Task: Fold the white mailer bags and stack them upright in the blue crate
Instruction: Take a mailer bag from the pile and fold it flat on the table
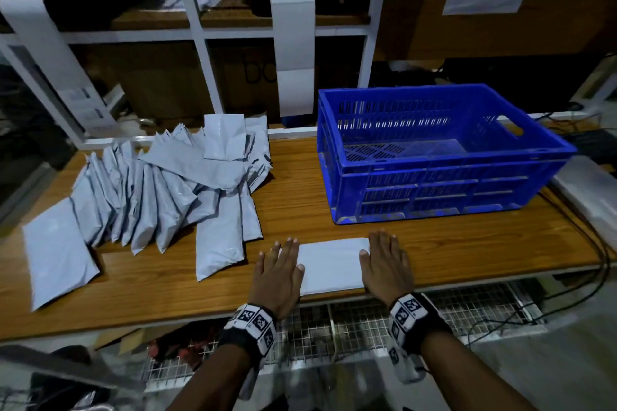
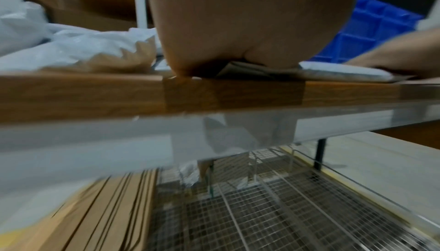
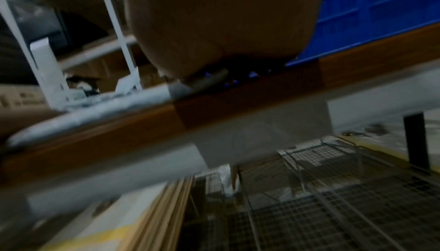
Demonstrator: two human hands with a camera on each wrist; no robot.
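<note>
A folded white mailer bag lies flat at the front edge of the wooden table. My left hand presses palm-down on its left end with straight fingers. My right hand presses flat on its right end. The blue crate stands just behind, at the right, with only a thin sheet on its floor. A heap of white mailer bags covers the table's left half. In the left wrist view my left palm sits on the bag's edge; the right wrist view shows my right palm and the crate.
White shelf-frame posts rise behind the table, with long white bags hanging from them. Black cables trail off the table's right edge. A wire mesh rack lies below the front edge. More white material lies at the far right.
</note>
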